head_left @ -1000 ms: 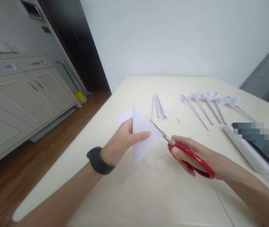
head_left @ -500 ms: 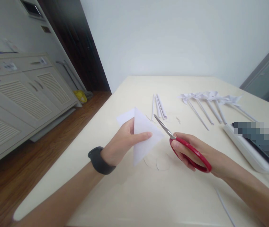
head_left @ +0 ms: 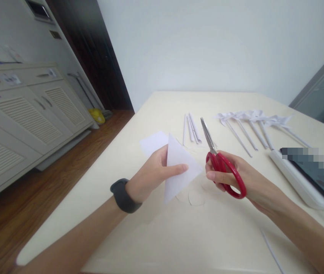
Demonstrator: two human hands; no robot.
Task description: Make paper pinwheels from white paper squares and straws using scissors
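Note:
Between thumb and fingers, my left hand [head_left: 159, 167] pinches a white sheet of paper folded into a triangle [head_left: 179, 158]. The triangle's point faces right, towards my other hand; the fingers behind it are hidden. To the right, my right hand [head_left: 227, 173] grips red-handled scissors [head_left: 213, 152]. Their metal blades are together and point up and away, apart from the folded paper. Beyond my left hand, more white paper [head_left: 154, 142] lies flat on the table. A thin loop of wire or thread [head_left: 196, 204] rests below the triangle.
On the cream table [head_left: 156, 243], several rolled paper sticks [head_left: 192, 129] lie ahead. Several paper pinwheels [head_left: 253, 116] on sticks lie at the back right. A white box-like object [head_left: 296, 179] with a blurred dark top sits at the right. A white cabinet [head_left: 36, 110] stands at left.
My right hand has turned the scissors more upright, and their blades have swung up and to the right. The folded paper in my left hand has shifted slightly right, uncovering more of the flat paper.

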